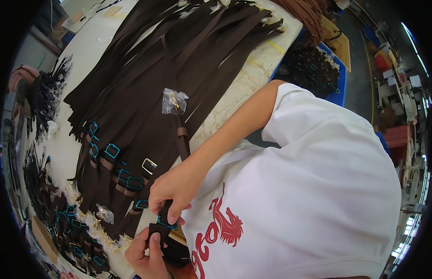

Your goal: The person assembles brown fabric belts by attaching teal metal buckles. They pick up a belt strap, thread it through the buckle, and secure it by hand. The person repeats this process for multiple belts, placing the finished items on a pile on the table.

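Observation:
My right hand reaches down from the white sleeve and pinches a dark brown belt at its buckle, which has a blue covering on its frame. My left hand, lower down, grips the dark end of the same belt between thumb and fingers. Both hands are close together beside the table's near edge. Next to them lie many dark brown belts, several with blue-covered buckles and lighter brown keeper loops. One bare metal buckle lies just above my right hand.
A small clear plastic bag lies on one belt, another near the buckles. More buckled belts are heaped at the lower left of the white table. A blue crate of belts and a yellow crate stand beyond my right arm.

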`<state>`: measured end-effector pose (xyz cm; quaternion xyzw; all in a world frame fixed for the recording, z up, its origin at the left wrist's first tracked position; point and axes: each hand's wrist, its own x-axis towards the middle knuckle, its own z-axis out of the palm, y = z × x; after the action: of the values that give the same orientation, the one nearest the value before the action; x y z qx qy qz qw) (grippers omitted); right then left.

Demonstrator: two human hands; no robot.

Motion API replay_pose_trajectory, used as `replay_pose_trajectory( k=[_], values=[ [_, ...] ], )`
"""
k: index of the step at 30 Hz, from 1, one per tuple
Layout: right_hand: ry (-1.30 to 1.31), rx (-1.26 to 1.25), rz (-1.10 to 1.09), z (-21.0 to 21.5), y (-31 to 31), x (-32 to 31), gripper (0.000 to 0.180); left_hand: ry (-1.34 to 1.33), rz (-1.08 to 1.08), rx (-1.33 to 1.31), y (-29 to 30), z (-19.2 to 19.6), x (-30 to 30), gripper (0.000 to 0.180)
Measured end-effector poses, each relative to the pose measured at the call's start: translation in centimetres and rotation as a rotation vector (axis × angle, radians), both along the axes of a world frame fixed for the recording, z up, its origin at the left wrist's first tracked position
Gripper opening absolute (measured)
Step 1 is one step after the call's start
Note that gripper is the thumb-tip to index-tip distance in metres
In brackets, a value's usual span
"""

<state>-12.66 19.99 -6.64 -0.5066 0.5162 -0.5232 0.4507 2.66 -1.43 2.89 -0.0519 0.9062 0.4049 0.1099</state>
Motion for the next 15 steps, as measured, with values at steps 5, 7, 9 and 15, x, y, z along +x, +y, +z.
replay_pose_trajectory(
  k=[5, 7, 9, 15],
  values=[
    [-0.203, 0.04, -0.09, -0.8, 1.0, 1.2, 0.017, 0.086, 0.031, 0.154, -0.1, -2.2, 1.0, 0.019],
    [-0.268, 0.06, -0.131, -0.6, 1.5, 1.7, 0.016, 0.074, -0.032, 0.169, -0.2, -2.7, 1.0, 0.018],
    [-0.296, 0.077, -0.167, -0.6, 1.8, 2.1, 0.015, -0.165, 0.055, 0.252, 0.8, -1.1, 1.0, 0.017],
    [-0.176, 0.068, -0.249, -0.6, 2.2, 3.8, 0.016, -0.262, 0.323, 0.415, 3.0, -0.9, 1.2, 0.018]
  ],
)
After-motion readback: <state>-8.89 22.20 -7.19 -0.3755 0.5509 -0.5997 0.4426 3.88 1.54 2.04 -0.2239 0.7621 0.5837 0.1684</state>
